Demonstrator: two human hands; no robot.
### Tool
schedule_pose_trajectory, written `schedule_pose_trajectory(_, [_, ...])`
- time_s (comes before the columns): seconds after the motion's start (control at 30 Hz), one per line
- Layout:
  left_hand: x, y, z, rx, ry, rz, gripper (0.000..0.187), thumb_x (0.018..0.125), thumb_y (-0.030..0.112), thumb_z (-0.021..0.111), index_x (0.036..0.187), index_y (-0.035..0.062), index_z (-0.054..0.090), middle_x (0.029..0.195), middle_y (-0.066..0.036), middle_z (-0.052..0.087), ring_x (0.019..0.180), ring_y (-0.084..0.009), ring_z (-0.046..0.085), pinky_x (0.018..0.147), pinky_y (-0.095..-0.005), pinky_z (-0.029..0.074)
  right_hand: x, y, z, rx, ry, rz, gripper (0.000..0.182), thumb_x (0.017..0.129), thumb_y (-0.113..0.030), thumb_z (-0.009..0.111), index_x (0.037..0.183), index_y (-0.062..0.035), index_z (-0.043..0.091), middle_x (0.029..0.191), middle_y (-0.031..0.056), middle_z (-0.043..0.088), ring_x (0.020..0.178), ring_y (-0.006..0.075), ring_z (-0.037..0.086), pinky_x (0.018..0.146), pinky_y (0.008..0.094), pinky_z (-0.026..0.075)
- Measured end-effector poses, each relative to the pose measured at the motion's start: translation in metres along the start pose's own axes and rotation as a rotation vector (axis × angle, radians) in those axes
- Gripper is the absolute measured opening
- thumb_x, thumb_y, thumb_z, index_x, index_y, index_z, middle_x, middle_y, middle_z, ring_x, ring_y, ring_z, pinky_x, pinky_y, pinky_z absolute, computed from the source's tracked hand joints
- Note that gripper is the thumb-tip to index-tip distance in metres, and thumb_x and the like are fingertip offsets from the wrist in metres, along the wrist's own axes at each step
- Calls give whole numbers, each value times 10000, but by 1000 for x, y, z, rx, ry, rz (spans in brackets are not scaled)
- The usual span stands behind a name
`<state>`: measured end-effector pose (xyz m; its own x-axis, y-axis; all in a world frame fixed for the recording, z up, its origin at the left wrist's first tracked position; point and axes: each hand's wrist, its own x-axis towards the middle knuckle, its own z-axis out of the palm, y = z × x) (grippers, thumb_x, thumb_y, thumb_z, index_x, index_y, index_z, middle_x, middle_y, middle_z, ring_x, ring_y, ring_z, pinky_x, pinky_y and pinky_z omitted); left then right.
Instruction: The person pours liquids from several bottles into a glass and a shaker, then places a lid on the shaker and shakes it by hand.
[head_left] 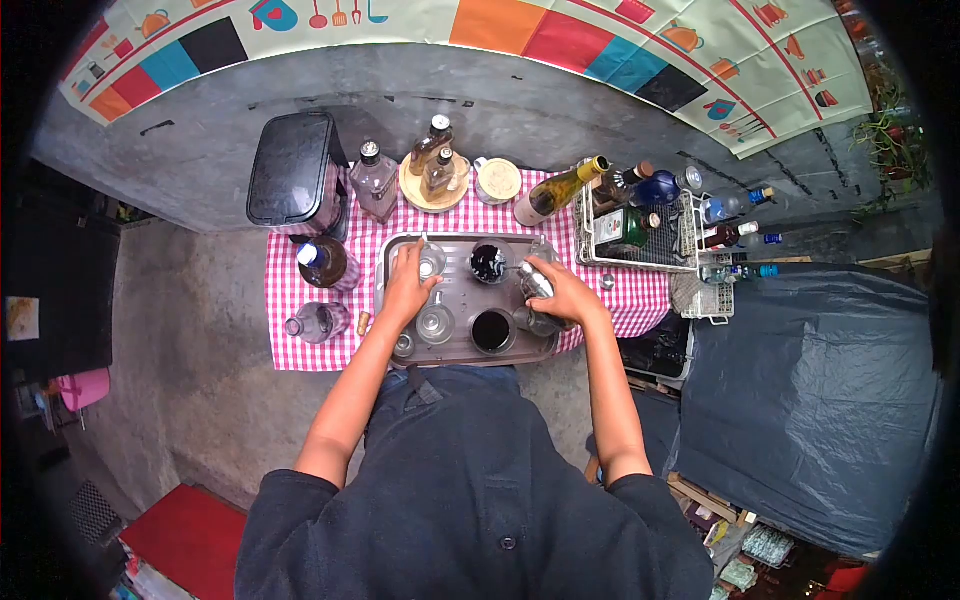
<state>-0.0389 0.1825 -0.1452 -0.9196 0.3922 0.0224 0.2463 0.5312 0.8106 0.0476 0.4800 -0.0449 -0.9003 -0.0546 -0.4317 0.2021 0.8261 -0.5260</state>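
Note:
On the checkered cloth lies a brown tray with several glasses. My left hand is closed around a clear glass at the tray's left part. Below it stands another clear glass, with a small glass at the lower left corner. My right hand is wrapped round a clear glass at the tray's right side; other glassware beside it is partly covered by the hand. Between my hands are a glass with dark contents and pale pieces and a glass of dark liquid.
Bottles and a round wooden plate stand behind the tray, beside a lidded mug. A yellow-necked bottle and a wire basket of bottles are right. A black bin stands back left.

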Motion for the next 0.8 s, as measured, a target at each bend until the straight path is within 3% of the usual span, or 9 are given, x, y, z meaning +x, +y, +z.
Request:
schedule_pose_trajectory(0.37, [0, 0, 0, -1, -12, -13, 787, 750, 140, 798, 1400, -34, 389, 1306, -228, 463, 1244, -402, 451, 1057, -435, 378, 1, -1, 2, -37, 12, -20, 853, 703, -263, 804, 1466, -203, 425, 1320, 222, 551, 1204, 389, 552, 1013, 417, 450])
schedule_pose_trajectory(0.8, [-1, 1, 1, -10, 4, -11, 794, 744, 119, 799, 1410, -14, 387, 1290, -219, 468, 1234, -403, 456, 1042, -442, 388, 13, 4, 6, -25, 11, -58, 858, 684, -269, 808, 1454, -206, 434, 1188, 232, 592, 1098, 400, 597, 950, 427, 482])
